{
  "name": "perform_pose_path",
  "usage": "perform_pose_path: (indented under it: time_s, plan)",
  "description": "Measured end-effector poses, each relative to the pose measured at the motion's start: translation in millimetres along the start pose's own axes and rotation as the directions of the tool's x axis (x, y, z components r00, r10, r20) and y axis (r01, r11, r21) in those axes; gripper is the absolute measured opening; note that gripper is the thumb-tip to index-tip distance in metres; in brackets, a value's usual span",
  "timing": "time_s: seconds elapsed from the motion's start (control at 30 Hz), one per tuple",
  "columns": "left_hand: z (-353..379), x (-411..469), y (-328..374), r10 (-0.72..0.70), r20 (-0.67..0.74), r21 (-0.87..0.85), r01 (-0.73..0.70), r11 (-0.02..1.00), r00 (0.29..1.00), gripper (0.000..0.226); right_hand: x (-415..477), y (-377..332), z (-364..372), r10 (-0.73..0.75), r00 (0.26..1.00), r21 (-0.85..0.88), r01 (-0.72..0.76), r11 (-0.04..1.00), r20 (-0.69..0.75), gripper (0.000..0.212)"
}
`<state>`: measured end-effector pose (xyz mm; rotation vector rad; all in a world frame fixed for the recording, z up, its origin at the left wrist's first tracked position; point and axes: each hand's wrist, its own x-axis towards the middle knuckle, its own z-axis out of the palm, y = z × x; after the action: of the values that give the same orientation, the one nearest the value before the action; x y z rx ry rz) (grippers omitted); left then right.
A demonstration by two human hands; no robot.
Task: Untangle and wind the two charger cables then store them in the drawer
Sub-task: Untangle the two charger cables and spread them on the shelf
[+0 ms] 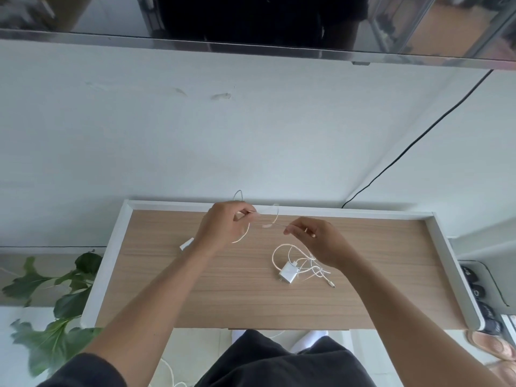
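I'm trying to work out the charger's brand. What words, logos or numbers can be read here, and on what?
No readable text anywhere in this view.
Charger plug: its white faces show no print.
Cable: plain white, no marking seen.
Tab under the screen: too small and blurred to tell if it bears a logo.

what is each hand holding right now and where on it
One thin white charger cable, raised over the light wooden table. The left hand and the right hand each pinch its cord, a short span apart.
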<state>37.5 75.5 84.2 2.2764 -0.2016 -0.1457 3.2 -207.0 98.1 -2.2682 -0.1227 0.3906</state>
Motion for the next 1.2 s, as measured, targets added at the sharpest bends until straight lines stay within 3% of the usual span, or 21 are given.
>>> perform_pose_path:
  time_s: [0.13,0.2,0.37,0.5,0.63,0.93,1.07,1.13,1.2]
  plan:
    - [0.9,-8.2,21.7,0.031,0.216,-0.161,0.004,0.987,0.976,0.02,1.9,-9.0,5.5,-0.043,0.998,0.075,0.04,0.996,0.035,0.019]
    - [9.5,-7.9,26.0,0.074,0.232,-0.156,-0.038,0.987,0.97,0.019,4.4,-15.8,9.0,-0.07,0.997,0.108,0.066,0.992,0.035,0.017]
    - [6.1,-4.5,17.4,0.1,0.031,-0.017,-0.099,0.995,0.995,0.011,5.2,-14.8,8.1,-0.005,0.999,0.135,0.0,0.991,0.032,0.024]
    - [-15.3,1.4,5.5,-0.152,-0.171,-0.146,0.127,0.981,0.974,0.013,1.2,0.3,1.3,0.047,0.999,0.096,-0.047,0.994,0.004,0.029]
    - [-35.9,2.9,-8.8,-0.286,-0.281,-0.224,0.228,0.948,0.916,0.017,-5.6,21.4,-1.4,0.112,0.994,-0.026,-0.112,0.993,0.008,0.035]
    - [-39.8,-1.5,-23.7,-0.448,-0.391,-0.322,0.337,0.885,0.804,0.023,4.2,46.1,9.6,0.201,0.98,-0.238,-0.196,0.951,-0.004,0.041]
    - [-36.9,-4.0,-21.7,-0.414,-0.276,-0.277,0.341,0.898,0.867,0.01,11.6,35.8,14.9,0.214,0.976,-0.243,-0.201,0.949,0.03,0.035]
    - [-32.7,-5.7,-17.9,-0.381,-0.129,-0.148,0.363,0.92,0.915,0.043,14.1,30.7,16.4,0.179,0.983,-0.243,-0.167,0.956,0.029,0.035]
    - [-25.5,-8.4,-10.3,-0.286,-0.066,0.045,0.289,0.956,0.956,0.072,15.1,21.5,15.7,0.142,0.989,-0.213,-0.132,0.968,0.034,0.034]
